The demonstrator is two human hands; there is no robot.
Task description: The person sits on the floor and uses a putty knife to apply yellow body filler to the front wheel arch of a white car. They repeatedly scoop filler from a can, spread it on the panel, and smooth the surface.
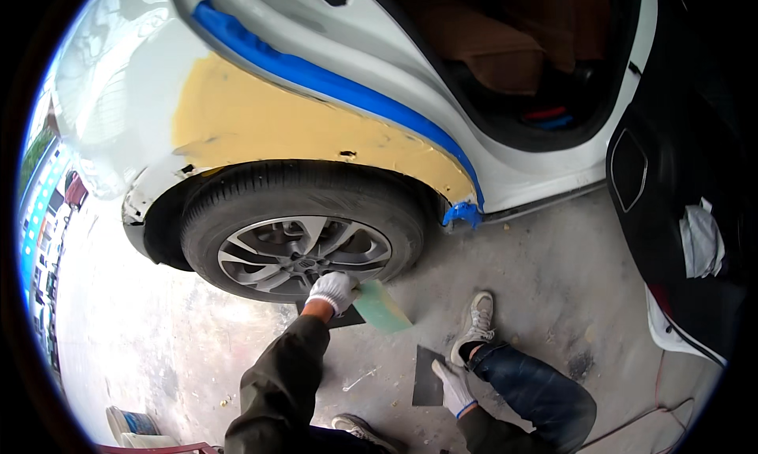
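My left hand (334, 290), in a white knit glove, is closed on the edge of a thin, pale green, translucent sheet (382, 307) in front of the wheel (306, 260). A dark sheet (347, 318) shows just below that hand; whether it is held or lies on the floor is unclear. Lower right, my right hand (455, 388), also gloved, grips the edge of a dark grey rectangular sheet (427, 377) beside my shoe. Above the wheel, the white car's rear fender (118, 99) carries a broad patch of yellow filler (268, 122), bordered by blue masking tape (332, 83).
An open car door (679, 185) with a crumpled white cloth (701, 241) in its pocket stands at the right. A bucket (131, 422) sits at lower left. A cable (647, 413) runs over the concrete floor at lower right. My shoes (476, 324) flank the working area.
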